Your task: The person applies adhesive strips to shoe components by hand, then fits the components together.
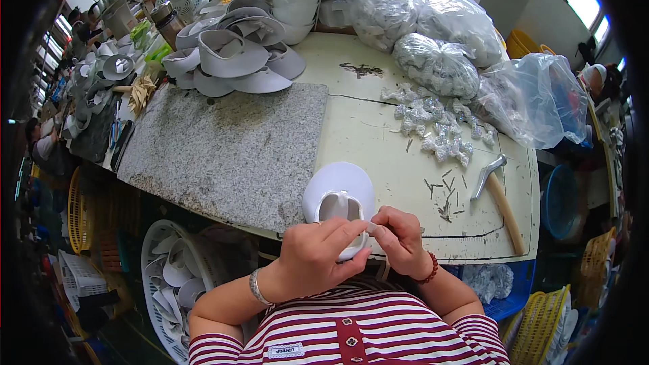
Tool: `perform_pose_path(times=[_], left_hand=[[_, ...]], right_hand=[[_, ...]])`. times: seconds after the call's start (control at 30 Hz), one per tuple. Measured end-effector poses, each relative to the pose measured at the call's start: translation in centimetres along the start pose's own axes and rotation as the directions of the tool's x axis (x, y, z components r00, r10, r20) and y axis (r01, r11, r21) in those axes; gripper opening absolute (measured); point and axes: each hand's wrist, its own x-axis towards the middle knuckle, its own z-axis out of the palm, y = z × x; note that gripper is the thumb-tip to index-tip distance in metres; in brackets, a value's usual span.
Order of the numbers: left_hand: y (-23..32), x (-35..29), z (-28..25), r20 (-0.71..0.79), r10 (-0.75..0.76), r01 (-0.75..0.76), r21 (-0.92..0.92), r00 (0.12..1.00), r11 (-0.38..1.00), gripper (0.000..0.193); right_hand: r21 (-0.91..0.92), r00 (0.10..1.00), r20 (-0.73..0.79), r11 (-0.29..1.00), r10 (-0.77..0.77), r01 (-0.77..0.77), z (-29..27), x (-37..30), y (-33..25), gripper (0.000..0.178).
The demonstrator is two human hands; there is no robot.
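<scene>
A white shoe upper [337,197] with a rounded sole-like shape is held over the table's front edge. My left hand [318,253] grips its near end from the left, fingers curled over it. Touching it from the right, my right hand [401,238] pinches a small pale piece at the upper's near edge; a red bead bracelet circles that wrist. A silver bracelet is on my left wrist.
A grey granite slab [230,142] lies on the cream table [378,135]. Stacked grey-white uppers [233,54] sit behind it. Small glittery ornaments [439,128] and clear bags [439,61] lie right; a hammer [497,192] and loose nails nearby. A white basket [172,277] stands below left.
</scene>
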Motion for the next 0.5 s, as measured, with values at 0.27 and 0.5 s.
perform_pose_path(times=[0.27,0.5], left_hand=[[0.50,0.36,0.84,0.019,-0.285,0.266,-0.428,0.958,0.864,0.016],[0.04,0.29,1.03,-0.049,-0.277,0.218,-0.493,0.960,0.842,0.010]], right_hand=[[-0.060,0.988,0.004,0.986,-0.158,0.157,-0.11,-0.18,0.16,0.006],[-0.254,0.963,0.034,0.930,-0.268,0.268,-0.16,0.44,-0.39,0.005]])
